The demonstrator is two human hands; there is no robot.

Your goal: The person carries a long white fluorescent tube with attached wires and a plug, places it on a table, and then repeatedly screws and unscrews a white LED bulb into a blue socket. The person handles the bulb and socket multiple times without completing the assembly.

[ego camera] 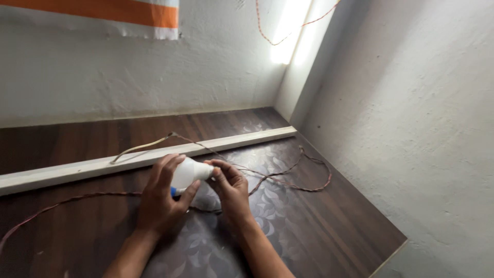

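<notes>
My left hand (162, 198) wraps around a white light bulb (188, 173) with a blue band near its base, held just above the dark wooden surface (319, 231). My right hand (231, 188) pinches the narrow end of the bulb with its fingertips. A twisted red and white wire (288, 175) lies looped on the surface to the right of my hands and runs off to the left under them.
A long pale wooden strip (103, 164) crosses the surface behind my hands. White plaster walls (411, 128) close in at the back and right. More twisted wire (267, 36) hangs on the wall near a bright tube light (290, 31). An orange and white sheet (128, 15) hangs top left.
</notes>
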